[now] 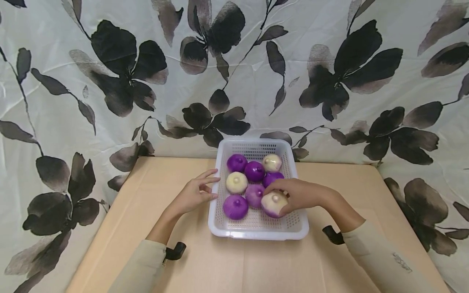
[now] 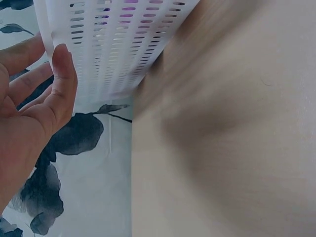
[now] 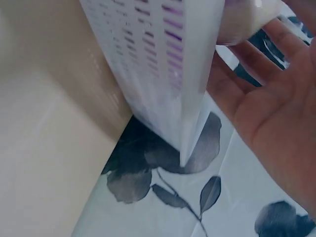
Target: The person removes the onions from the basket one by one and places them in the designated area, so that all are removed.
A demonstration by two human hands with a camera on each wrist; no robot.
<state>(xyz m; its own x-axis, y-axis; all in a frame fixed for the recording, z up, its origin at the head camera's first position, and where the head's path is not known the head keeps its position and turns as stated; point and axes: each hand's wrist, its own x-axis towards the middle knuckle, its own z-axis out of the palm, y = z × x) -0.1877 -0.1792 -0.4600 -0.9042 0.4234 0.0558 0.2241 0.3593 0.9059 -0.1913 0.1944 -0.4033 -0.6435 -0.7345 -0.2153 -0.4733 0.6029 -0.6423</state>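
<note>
A white plastic basket (image 1: 258, 235) with slotted sides holds several onions, some purple, some pale. My left hand (image 1: 194, 194) is at its left rim, fingers fairly straight and fingertips touching the edge. In the left wrist view the thumb (image 2: 62, 69) lies against the outer side of the basket. Reaching over the right rim, my right hand (image 1: 302, 194) grips a white-and-purple onion (image 1: 275, 202) at the front right of the group. A mauve onion (image 1: 254, 195) sits just left of it. A purple onion (image 1: 272, 178) behind is partly hidden by the right hand.
The basket stands on a light wooden table (image 1: 176, 268), close to its back edge. Behind and beside the table hangs a white cloth (image 1: 271, 101) with dark flowers. Inside the basket are also a purple onion (image 1: 235, 206) and a pale onion (image 1: 236, 182) on the left.
</note>
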